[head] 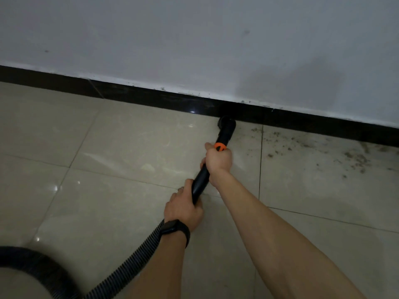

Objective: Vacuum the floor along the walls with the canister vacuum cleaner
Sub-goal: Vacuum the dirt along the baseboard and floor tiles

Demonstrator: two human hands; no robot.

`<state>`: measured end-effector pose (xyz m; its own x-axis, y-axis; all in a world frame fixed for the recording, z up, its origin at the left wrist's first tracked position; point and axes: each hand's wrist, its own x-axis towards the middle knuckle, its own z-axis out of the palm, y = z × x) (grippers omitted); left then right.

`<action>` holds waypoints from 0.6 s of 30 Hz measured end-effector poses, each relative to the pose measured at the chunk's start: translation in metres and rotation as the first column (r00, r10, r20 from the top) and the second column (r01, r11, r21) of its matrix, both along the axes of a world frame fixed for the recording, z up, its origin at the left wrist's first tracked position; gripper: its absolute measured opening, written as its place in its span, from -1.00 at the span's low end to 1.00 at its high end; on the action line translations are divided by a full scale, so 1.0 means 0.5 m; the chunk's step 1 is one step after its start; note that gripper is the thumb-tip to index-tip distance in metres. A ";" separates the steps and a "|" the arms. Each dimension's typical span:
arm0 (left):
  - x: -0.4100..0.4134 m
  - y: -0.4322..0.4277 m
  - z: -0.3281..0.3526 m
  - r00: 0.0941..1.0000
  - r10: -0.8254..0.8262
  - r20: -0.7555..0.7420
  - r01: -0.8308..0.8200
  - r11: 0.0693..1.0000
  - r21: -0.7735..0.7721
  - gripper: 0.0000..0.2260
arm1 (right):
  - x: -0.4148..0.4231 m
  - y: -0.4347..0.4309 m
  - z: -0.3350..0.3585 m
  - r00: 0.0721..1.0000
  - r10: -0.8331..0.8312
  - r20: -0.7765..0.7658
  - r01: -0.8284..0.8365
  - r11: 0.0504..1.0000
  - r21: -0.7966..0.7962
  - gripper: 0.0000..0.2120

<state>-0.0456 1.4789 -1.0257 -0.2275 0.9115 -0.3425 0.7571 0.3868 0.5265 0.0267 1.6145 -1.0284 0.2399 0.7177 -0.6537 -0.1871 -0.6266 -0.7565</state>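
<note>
A black vacuum wand (200, 182) with an orange ring (220, 146) slants across the beige tiled floor (121, 147). Its round brush nozzle (227, 124) touches the floor at the black skirting board (151, 98). My right hand (218, 159) grips the wand just below the orange ring. Lower down, my left hand (183, 207), with a dark watch on the wrist, grips the wand's end where the ribbed black hose (133, 262) joins. The hose runs down to the lower left edge of the view. The canister is out of view.
A grey-white wall (194, 39) rises above the skirting. Dirt and dust specks (356, 156) lie scattered on the tiles to the right of the nozzle, along the skirting. The tiles to the left look glossy.
</note>
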 end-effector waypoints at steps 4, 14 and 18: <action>-0.016 -0.017 0.011 0.992 0.089 0.094 -0.085 0.995 -0.044 -0.75 | -0.023 -0.004 0.015 0.986 0.164 -0.012 -0.165 0.986 -0.026 -0.59; -0.055 -0.113 0.034 0.952 -0.267 -0.149 0.243 0.956 -0.163 -0.73 | 0.004 -0.152 0.021 0.992 0.048 -0.119 -0.057 0.996 -0.072 -0.62; -0.063 -0.142 0.044 0.878 -0.425 -0.222 0.377 0.898 -0.227 -0.72 | 0.020 -0.215 0.014 0.986 -0.081 -0.147 0.067 0.993 -0.095 -0.67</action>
<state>-0.0773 1.4076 -1.0039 0.0428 0.8758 -0.4808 0.9660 0.0865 0.2435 0.0366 1.5070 -1.0213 0.1842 0.6385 -0.7472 -0.3432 -0.6706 -0.6577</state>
